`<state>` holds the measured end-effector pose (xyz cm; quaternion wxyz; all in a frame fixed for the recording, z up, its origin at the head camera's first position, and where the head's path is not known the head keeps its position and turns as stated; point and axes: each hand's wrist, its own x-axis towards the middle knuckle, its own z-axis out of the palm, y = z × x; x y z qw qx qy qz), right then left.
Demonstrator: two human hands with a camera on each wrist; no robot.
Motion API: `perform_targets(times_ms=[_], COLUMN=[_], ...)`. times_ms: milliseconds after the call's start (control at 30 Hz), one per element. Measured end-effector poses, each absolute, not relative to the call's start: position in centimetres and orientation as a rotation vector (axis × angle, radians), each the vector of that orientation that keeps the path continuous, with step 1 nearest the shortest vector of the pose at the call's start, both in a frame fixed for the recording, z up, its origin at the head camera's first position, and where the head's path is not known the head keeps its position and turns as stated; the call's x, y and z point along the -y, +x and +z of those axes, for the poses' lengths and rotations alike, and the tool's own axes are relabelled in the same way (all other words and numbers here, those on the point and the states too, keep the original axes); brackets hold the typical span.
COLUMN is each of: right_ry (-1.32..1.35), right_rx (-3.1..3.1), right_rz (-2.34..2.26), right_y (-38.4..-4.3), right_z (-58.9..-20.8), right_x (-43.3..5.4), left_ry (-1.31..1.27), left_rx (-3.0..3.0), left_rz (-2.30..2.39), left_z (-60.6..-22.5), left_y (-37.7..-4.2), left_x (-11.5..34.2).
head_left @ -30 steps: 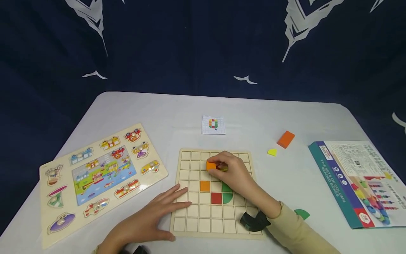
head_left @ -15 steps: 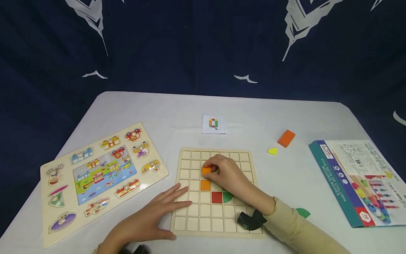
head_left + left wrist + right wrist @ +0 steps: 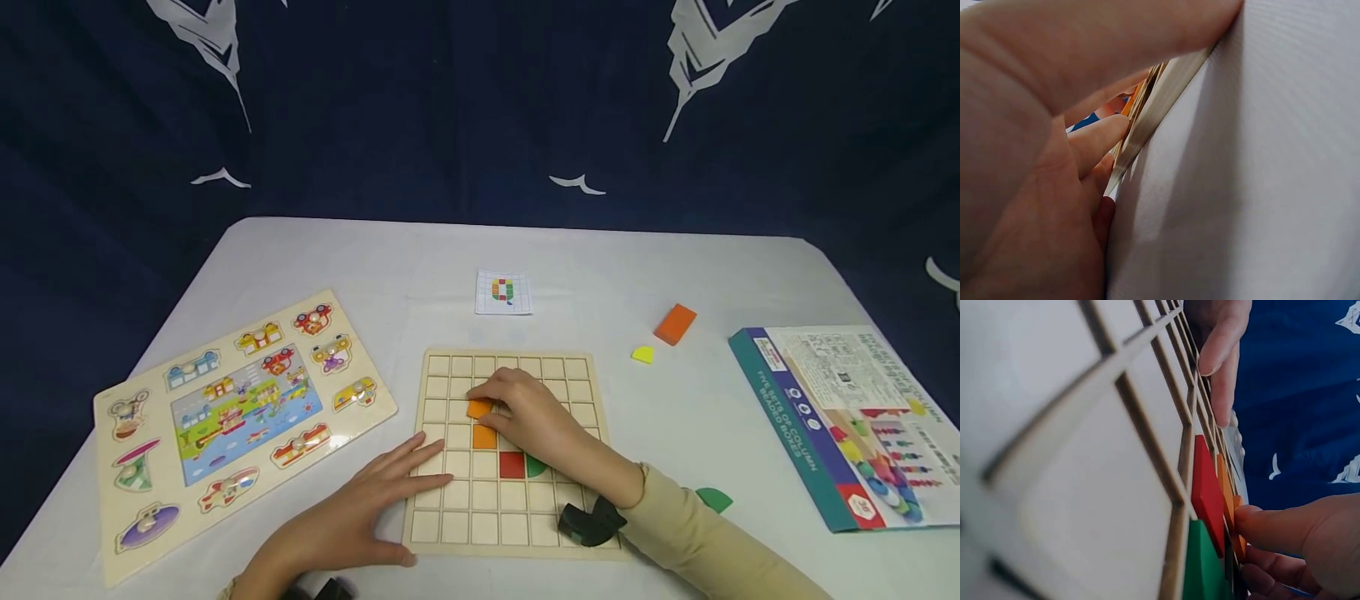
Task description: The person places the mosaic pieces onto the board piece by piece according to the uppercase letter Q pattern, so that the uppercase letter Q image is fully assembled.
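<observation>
My right hand [image 3: 528, 412] pinches an orange square tile [image 3: 478, 408] between thumb and fingers, low over the wooden grid board [image 3: 453, 527]. Directly below that tile, toward me, a second orange square [image 3: 484, 437] lies in its cell. A red square [image 3: 512, 465] sits one row nearer and one column to the right, with a green quarter-round piece [image 3: 536, 467] beside it, partly covered by the right wrist. My left hand [image 3: 360, 508] lies with spread, straight fingers at the board's left edge. In the left wrist view its thumb [image 3: 1147, 31] reaches along the board's side.
A knobbed picture puzzle [image 3: 243, 408] lies at the left. Behind the board is a small pattern card [image 3: 503, 292]. To the right are an orange block [image 3: 675, 324], a yellow piece [image 3: 642, 355], a green quarter-round [image 3: 714, 499] and a large flat box [image 3: 855, 425].
My right hand has moved left and slightly toward me across the board, carrying the orange square to the spot just beyond the other orange one. The left hand has stayed put.
</observation>
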<state>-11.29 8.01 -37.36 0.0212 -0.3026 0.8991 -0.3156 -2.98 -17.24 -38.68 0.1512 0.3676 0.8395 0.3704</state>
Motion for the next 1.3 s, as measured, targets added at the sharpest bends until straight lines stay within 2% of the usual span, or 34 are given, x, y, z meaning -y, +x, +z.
perform_targets(times_ms=[500, 700, 1000, 1300], right_ry=[-0.985, -0.969, -0.662, -0.359], right_rx=[-2.827, -2.73, -2.795, -2.882], right_rz=[-0.932, -1.069, -1.286, -1.248], right_y=[-11.0, -10.8, -9.1, -5.6], right_z=[-37.0, -35.9, -34.2, -35.5], right_x=[-8.5, -9.9, -18.1, -26.1], left_ry=[1.098, 1.11, 1.139, 1.136], left_rx=[-2.415, -2.422, -2.476, -2.453], left_rz=[1.056, 1.056, 1.04, 1.076], left_z=[-38.8, -38.9, -39.1, -39.0], left_y=[-3.1, -3.1, -3.1, -2.9], left_x=[17.2, 17.2, 17.3, 17.3])
